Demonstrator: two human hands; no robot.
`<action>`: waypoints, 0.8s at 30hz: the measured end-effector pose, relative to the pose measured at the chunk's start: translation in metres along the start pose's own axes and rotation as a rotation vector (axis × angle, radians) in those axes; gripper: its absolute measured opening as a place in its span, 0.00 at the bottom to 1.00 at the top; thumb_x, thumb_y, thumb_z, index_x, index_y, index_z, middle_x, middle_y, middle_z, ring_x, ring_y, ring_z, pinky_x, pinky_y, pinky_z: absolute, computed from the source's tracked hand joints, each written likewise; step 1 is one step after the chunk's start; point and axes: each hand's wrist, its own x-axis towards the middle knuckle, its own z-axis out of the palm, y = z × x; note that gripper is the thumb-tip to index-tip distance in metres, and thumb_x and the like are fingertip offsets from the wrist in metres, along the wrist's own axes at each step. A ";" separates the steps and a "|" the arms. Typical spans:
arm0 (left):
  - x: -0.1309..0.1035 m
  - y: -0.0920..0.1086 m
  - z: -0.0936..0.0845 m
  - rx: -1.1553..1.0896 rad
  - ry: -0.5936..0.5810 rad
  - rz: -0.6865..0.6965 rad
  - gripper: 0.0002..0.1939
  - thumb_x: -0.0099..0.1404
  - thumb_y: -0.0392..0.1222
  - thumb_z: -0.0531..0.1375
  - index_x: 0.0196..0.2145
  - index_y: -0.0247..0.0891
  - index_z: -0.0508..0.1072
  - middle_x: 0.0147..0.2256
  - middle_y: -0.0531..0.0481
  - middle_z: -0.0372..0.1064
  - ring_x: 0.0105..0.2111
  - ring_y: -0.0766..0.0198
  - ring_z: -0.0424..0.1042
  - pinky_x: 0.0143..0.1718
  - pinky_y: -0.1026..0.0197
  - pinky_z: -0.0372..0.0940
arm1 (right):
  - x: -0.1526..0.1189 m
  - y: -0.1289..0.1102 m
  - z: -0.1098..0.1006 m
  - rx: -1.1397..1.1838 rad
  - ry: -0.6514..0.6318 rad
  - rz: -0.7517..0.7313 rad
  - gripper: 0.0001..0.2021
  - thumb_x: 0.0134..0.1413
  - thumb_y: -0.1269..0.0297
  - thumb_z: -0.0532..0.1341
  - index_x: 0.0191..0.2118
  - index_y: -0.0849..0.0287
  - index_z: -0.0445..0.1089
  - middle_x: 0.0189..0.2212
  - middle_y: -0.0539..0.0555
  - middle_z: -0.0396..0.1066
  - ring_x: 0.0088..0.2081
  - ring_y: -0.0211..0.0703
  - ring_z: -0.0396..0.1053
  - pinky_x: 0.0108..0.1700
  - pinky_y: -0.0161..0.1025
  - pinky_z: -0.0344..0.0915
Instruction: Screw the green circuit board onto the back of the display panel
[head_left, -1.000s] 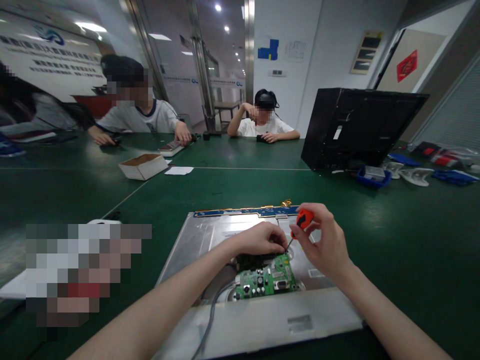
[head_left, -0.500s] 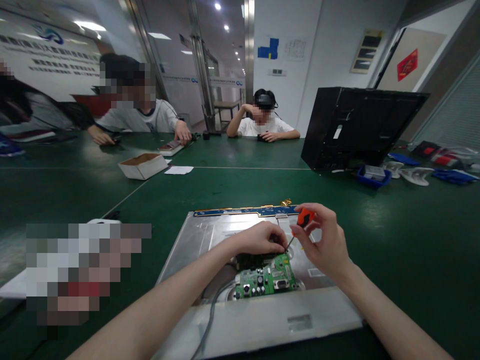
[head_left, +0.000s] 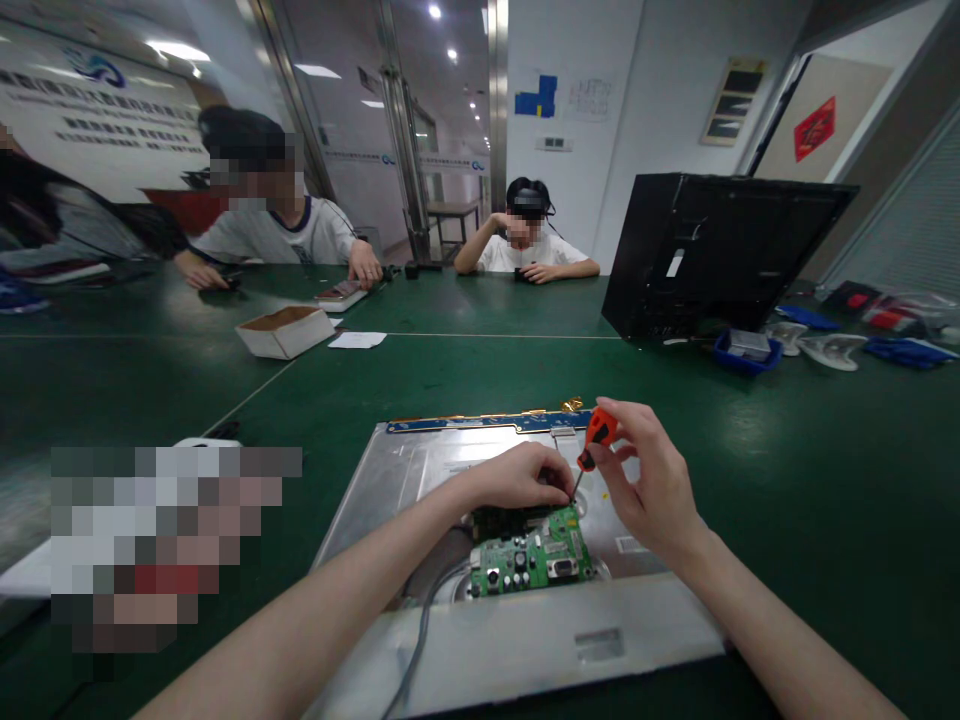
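Observation:
In my right hand [head_left: 651, 468] is a small screwdriver [head_left: 600, 428] with an orange and black handle, pinched between thumb and fingers. Its thin shaft slants down to the upper right corner of a green circuit board [head_left: 534, 555]. My left hand [head_left: 534, 472] reaches across the board's back edge, fingers closed together right beside the screwdriver tip. Whatever those fingers pinch is hidden. Beneath the board lies a flat silver metal display panel [head_left: 397, 470], with a blue circuit strip [head_left: 465, 425] along its far edge. A grey cable [head_left: 421, 640] runs from the board's left side towards me.
A black monitor housing [head_left: 720, 255] stands at the right, near a blue tray [head_left: 748, 352]. An open white box [head_left: 286, 335] and a paper sheet [head_left: 358, 341] lie on the green table [head_left: 450, 375]. Several people sit beyond. A blurred-out object [head_left: 157, 545] is at left.
The screwdriver handle has swung to the left and more upright as my right fingers shifted on it. My left hand has stayed in place by the tip.

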 end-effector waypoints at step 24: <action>0.000 0.002 0.000 -0.009 -0.006 0.000 0.03 0.58 0.29 0.64 0.29 0.34 0.76 0.26 0.55 0.69 0.28 0.67 0.68 0.32 0.67 0.62 | 0.001 -0.003 -0.002 -0.024 0.012 -0.028 0.22 0.62 0.74 0.55 0.60 0.50 0.60 0.45 0.56 0.68 0.32 0.37 0.71 0.28 0.35 0.72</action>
